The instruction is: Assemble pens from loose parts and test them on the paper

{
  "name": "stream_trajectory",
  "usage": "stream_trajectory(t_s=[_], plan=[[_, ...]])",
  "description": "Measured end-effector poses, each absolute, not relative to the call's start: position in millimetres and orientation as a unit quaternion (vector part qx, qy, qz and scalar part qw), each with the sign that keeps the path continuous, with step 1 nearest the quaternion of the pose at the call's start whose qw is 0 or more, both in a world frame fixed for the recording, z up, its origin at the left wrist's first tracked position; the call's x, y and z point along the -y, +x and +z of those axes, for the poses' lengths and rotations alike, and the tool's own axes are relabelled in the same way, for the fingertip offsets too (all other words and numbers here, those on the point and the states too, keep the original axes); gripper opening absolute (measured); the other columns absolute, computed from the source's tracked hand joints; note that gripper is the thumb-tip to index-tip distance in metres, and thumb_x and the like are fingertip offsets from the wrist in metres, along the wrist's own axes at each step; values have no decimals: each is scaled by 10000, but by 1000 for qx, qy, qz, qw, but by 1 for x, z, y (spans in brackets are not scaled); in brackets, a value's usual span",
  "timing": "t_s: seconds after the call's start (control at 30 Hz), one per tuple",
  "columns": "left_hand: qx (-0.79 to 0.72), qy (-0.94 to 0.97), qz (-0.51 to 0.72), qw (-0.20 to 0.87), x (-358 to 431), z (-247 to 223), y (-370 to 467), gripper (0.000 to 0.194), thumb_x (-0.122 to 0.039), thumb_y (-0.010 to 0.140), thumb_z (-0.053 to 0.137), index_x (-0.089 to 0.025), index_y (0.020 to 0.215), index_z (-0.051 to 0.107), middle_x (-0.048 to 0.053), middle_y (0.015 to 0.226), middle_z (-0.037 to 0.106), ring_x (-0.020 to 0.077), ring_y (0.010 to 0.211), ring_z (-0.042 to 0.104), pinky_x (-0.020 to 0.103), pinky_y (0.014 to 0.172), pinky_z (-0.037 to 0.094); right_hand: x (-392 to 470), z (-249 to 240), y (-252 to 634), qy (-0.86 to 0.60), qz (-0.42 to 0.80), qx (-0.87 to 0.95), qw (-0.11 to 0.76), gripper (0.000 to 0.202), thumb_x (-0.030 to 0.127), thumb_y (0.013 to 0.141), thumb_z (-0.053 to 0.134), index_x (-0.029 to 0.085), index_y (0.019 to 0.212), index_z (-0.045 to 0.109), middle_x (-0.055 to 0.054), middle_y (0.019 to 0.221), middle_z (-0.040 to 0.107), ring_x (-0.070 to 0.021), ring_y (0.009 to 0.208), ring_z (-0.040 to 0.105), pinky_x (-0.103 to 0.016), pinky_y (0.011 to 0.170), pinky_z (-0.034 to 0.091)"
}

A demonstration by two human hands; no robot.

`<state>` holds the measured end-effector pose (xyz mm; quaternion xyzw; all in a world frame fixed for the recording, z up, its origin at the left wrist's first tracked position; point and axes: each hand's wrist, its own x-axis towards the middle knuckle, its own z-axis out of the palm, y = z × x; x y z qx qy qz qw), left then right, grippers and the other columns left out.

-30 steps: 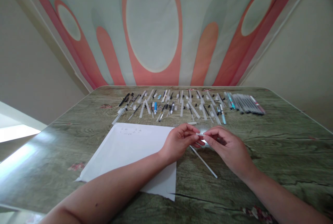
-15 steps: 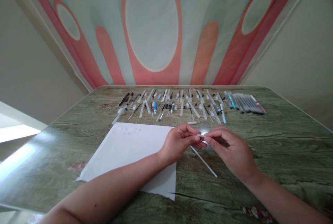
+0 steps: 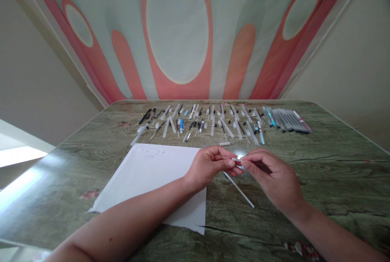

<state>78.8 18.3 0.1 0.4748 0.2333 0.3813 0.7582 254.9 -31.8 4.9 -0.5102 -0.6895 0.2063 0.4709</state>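
A small whitish pen part (image 3: 237, 159) spans the gap between my two hands, above the table. My left hand (image 3: 215, 163) pinches its left end between thumb and fingers. At the other end, the thumb and forefinger of my right hand (image 3: 271, 172) are closed on it. Fingers cover most of the piece, so its full shape is hidden. Below the hands, a thin white tube (image 3: 239, 190) slants across the wood-patterned table; the left fingers hide its upper end. A white sheet of paper (image 3: 152, 185) with faint pen marks lies under my left wrist.
Rows of taken-apart pens (image 3: 212, 126), with clear barrels, caps and dark refills, spread along the back of the table (image 3: 329, 172). At the right, several assembled pens (image 3: 286, 120) lie side by side. A short whitish piece (image 3: 224, 143) rests just beyond my hands.
My right hand has shifted very slightly to the right, and a little more of the pen part shows between the fingers. Both hands keep their pinch on it.
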Motion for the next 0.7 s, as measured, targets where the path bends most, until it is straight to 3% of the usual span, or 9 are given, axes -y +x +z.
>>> stream_trajectory(t_s=[0.7], plan=[[-266,456,412,743,-26,-3,77,283,-282,732,725,-91,901,604,101,845,703,190,723,687,333,692,537,32,2,256,-535,188,653,502,86,297,855,587,217,861,619,-31,836,614,-167,738,581,-293,657,454]])
